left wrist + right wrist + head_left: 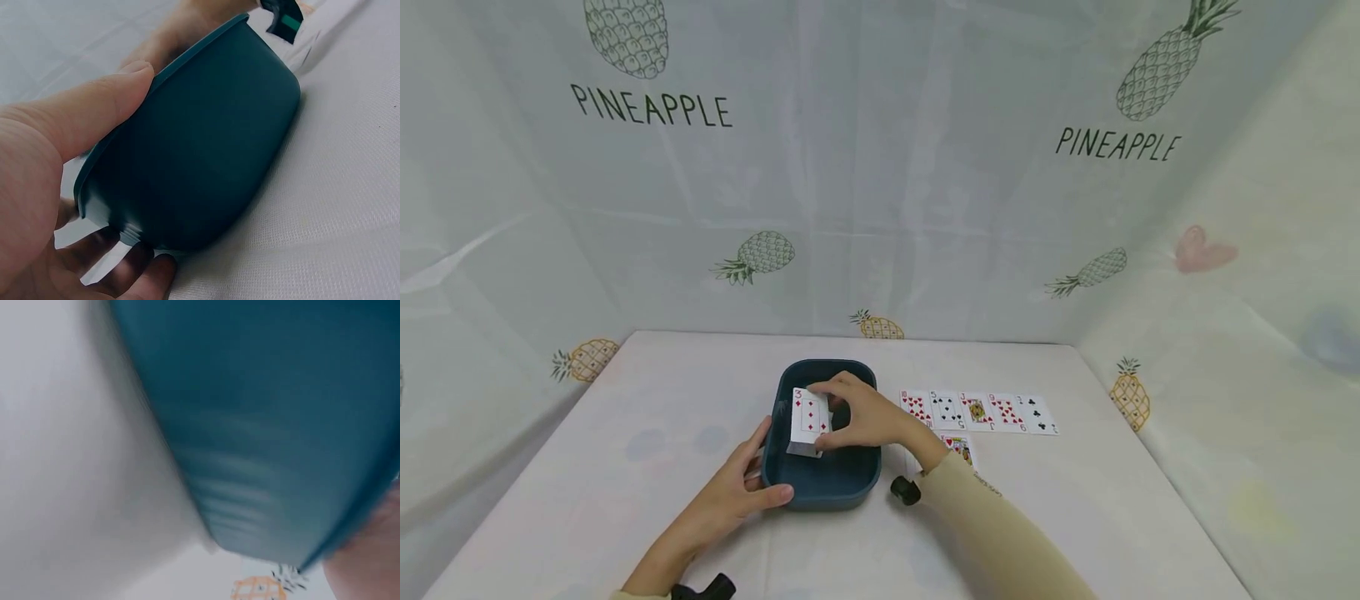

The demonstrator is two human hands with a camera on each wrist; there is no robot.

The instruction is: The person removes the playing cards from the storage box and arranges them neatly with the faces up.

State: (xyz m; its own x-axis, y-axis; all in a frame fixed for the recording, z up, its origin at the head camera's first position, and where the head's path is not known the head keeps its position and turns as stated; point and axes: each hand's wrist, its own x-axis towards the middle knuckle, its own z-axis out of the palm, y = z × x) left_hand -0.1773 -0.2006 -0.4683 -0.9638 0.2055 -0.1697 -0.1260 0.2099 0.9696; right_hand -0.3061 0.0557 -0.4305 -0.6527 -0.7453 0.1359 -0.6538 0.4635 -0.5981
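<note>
A dark teal tub (827, 487) stands on the table in front of me. My left hand (741, 487) holds its near left corner, thumb over the rim and fingers under the wall; the left wrist view shows the thumb (94, 106) lying on the tub (206, 144). My right hand (857, 414) is over the tub and pinches a small stack of playing cards (809, 419), a three of diamonds on top. The right wrist view is filled by the blurred wall of the tub (262, 425).
A row of several face-up cards (977, 412) lies to the right of the tub, with one more card (958, 448) just in front of it. Pineapple-print sheets wall in the table at the back and on both sides.
</note>
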